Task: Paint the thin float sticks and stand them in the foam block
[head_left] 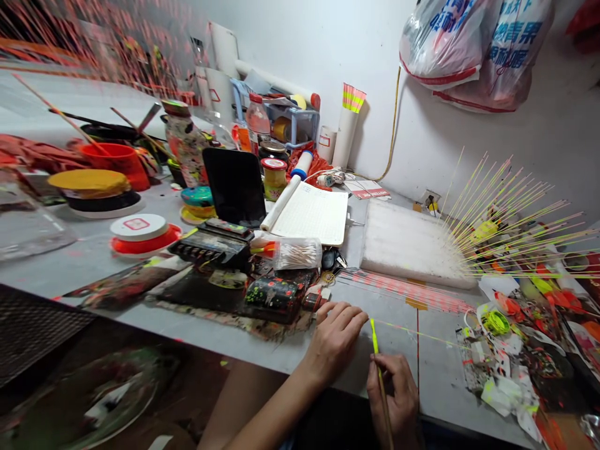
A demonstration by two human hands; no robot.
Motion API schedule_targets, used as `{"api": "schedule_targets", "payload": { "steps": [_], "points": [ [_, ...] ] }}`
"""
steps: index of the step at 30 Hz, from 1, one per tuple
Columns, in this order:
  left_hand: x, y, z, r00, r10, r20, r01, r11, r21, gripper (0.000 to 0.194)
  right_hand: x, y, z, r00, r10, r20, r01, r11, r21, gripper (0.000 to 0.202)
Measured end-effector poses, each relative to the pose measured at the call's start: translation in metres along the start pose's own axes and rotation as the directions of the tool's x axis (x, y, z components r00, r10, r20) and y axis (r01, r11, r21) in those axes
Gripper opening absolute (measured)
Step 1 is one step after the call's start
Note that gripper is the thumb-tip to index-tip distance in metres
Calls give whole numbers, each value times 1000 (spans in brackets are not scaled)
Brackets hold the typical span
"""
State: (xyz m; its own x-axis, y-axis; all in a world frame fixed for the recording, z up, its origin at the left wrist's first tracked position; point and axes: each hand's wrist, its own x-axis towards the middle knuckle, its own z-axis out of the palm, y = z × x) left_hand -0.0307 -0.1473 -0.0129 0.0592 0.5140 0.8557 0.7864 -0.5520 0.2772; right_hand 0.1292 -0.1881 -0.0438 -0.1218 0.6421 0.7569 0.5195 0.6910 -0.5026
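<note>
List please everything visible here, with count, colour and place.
Brush: 1, yellow-tipped, front
Stick: 1, yellowish, beside brush tip
Block: 1, white, right
Pink sticks: several, pinkish, before block
Fanned sticks: many, pink-yellow, block's right end
Notebook: 1, white, centre
Swabs: 1 pack, white, before notebook
Panel: 1, black, left of notebook
Red-lidded jar: 1, yellow, right of panel
Red-capped bottle: 1, clear, back
Cup: 1, red, left
Bags: 2, white, upper right
Table: 1, grey, beneath
Clutter: uncountable, mixed colours, both sides
Left hand: 1, bare, at stick's end
Right hand: 1, bare, holding brush
</note>
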Motion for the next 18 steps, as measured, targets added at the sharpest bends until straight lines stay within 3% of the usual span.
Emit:
{"api": "schedule_targets", "payload": {
  "steps": [18],
  "points": [
    [-2, -1, 1, 1000, -14, -9, 14, 1000, -8, 25, 3, -2, -5, 999, 15, -51, -15, 1000, 0, 11]
  ]
}}
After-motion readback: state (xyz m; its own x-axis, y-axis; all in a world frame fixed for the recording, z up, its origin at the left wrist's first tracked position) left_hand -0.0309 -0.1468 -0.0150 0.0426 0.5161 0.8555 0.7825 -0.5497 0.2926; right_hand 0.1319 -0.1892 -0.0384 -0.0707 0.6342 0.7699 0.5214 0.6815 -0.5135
